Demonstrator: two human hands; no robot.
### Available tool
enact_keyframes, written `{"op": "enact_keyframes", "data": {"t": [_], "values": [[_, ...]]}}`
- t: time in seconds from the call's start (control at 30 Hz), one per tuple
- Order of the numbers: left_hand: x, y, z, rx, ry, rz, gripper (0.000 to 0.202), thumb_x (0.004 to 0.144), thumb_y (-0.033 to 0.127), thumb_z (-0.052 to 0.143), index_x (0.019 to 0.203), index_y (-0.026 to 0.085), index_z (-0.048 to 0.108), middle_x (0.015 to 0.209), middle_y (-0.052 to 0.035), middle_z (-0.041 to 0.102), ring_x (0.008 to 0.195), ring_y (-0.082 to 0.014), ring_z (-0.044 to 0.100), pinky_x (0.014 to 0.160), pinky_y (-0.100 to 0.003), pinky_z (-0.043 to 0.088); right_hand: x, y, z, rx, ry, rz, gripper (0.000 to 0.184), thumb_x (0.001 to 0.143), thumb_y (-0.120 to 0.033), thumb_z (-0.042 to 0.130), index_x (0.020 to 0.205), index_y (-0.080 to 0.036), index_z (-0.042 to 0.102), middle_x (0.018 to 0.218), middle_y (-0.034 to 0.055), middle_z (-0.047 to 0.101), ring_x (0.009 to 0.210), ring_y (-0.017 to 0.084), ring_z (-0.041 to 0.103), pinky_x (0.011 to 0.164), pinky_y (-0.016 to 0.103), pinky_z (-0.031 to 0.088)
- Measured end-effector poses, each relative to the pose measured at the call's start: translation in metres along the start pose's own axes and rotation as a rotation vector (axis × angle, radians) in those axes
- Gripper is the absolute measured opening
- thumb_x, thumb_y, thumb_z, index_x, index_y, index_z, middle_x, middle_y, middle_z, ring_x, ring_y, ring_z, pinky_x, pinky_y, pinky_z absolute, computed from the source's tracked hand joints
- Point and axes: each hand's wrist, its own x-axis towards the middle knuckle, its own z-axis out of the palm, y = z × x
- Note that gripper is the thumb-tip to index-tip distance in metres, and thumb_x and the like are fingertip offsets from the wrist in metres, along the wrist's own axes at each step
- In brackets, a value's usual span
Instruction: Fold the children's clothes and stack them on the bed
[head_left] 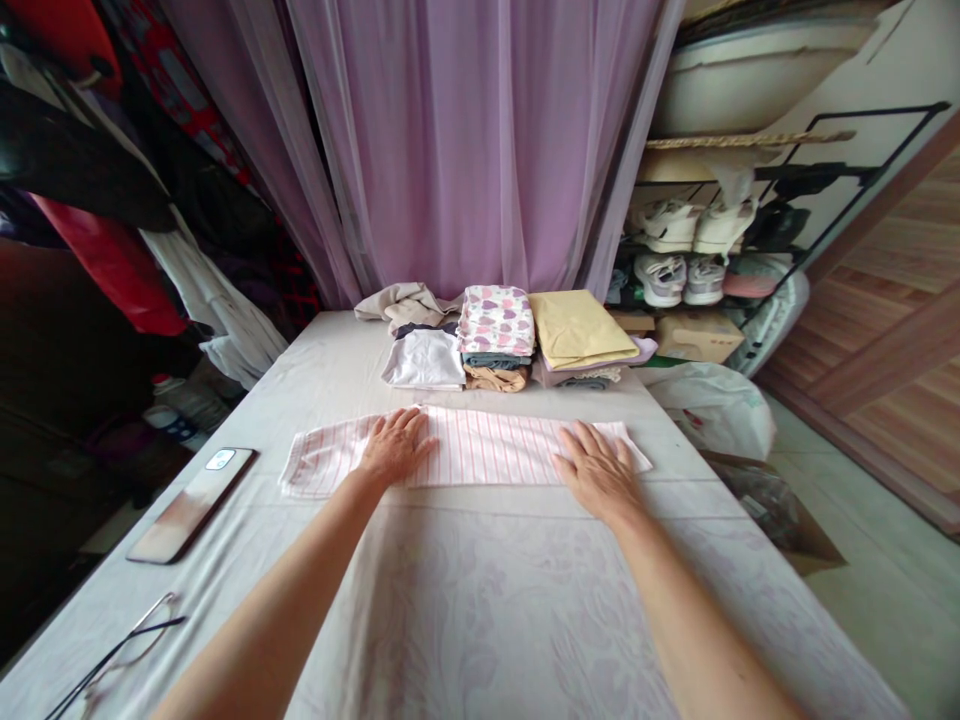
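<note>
A pink-and-white striped garment (487, 447), folded into a long strip, lies flat across the table. Its gathered, elastic-looking end is at the left, so it may be a pair of trousers, but I cannot tell for sure. My left hand (396, 447) rests on it left of the middle, fingers stretched out. Near the right end my right hand (598, 468) presses flat on the cloth with fingers spread. Just behind the garment stand folded clothes: a white piece (425, 360), a heart-print piece (496, 320) on a pile, and a yellow piece (581, 328) on another pile.
The table (480, 600) has a pale patterned cover. A phone (191, 505) and eyeglasses (124, 650) lie at its left side. A crumpled beige cloth (409, 303) sits at the back. Purple curtains (465, 140) hang behind; a rack with shoes (664, 278) stands at the right.
</note>
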Motion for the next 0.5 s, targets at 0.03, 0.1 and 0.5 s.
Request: {"op": "enact_keyframes", "data": {"t": [0.03, 0.1, 0.5], "values": [[0.004, 0.001, -0.003, 0.013, -0.003, -0.012, 0.044, 0.095, 0.048, 0.043, 0.132, 0.025, 0.055, 0.142, -0.0106, 0.054, 0.131, -0.0293, 0.048, 0.104, -0.049, 0.041, 0.0, 0.0, 0.0, 0.002, 0.006, -0.002, 0.05, 0.097, -0.042, 0.031, 0.141, -0.025, 0.048, 0.151, 0.0081, 0.043, 0.139, 0.025, 0.035, 0.113, 0.052, 0.021], [0.013, 0.002, -0.01, 0.036, -0.026, -0.049, 0.035, 0.096, 0.038, 0.041, 0.121, 0.023, 0.061, 0.126, -0.0109, 0.064, 0.115, -0.0275, 0.06, 0.095, -0.044, 0.047, 0.0, 0.0, 0.001, 0.003, 0.015, -0.008, 0.05, 0.097, -0.042, 0.031, 0.14, -0.026, 0.049, 0.151, 0.0079, 0.044, 0.139, 0.025, 0.035, 0.112, 0.052, 0.021], [0.064, -0.024, -0.028, 0.021, -0.119, 0.088, 0.019, 0.085, 0.028, 0.057, 0.096, 0.025, 0.072, 0.101, -0.0054, 0.07, 0.094, -0.0215, 0.064, 0.079, -0.03, 0.05, 0.0, -0.002, -0.005, 0.004, -0.009, 0.002, 0.05, 0.097, -0.042, 0.032, 0.141, -0.024, 0.049, 0.151, 0.0092, 0.043, 0.139, 0.026, 0.036, 0.112, 0.053, 0.02]]}}
